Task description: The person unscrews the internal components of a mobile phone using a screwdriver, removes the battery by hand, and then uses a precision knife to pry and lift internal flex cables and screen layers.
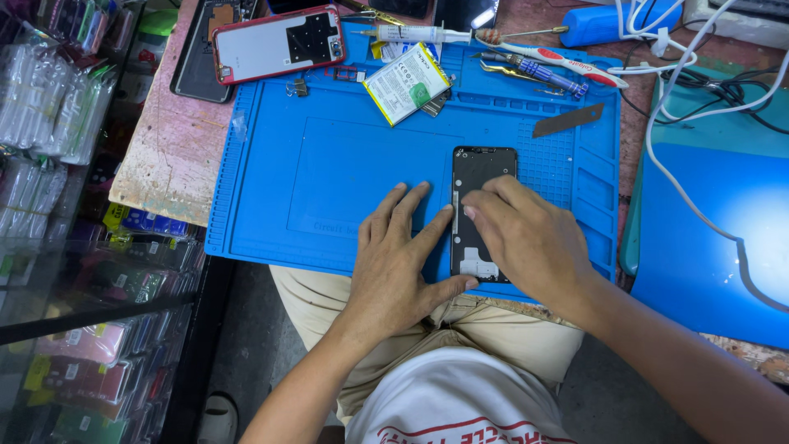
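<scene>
The left hand (400,265) lies flat, fingers spread, on the blue silicone work mat (271,177), its thumb against the near edge of the opened black phone frame (483,177), seemingly to steady it. The right hand (526,242) rests on top, fingertips bent to the frame's left edge; whether it pinches anything I cannot tell. Beyond lie a white-and-green labelled flat battery (407,82), a red-rimmed back cover (279,43) and a clear syringe (415,34). Small packets (49,107) hang at left.
</scene>
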